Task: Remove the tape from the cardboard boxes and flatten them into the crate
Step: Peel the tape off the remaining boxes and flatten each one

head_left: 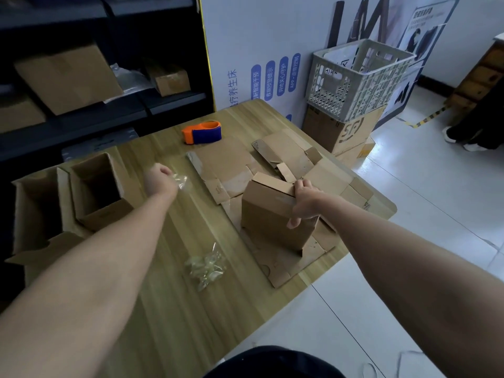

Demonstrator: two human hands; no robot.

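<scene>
Box (275, 214) upright, top held in right grip (302, 203); tape strip (181, 181) pinched in left grip (159, 180). Some cardboard (226, 159) flat under box, two boxes (95, 186) left of left grip standing, crate (354, 77) beyond, seemingly unfilled.

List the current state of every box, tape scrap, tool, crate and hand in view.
left hand, pinching a clear tape strip.
right hand, gripping the top edge of the standing box.
standing box, upright, not flattened.
flattened cardboard, lying flat on the table.
two open boxes, upright, tops open.
tape wad, crumpled on the table.
tape dispenser, lying idle.
crate, upright on a carton.
</scene>
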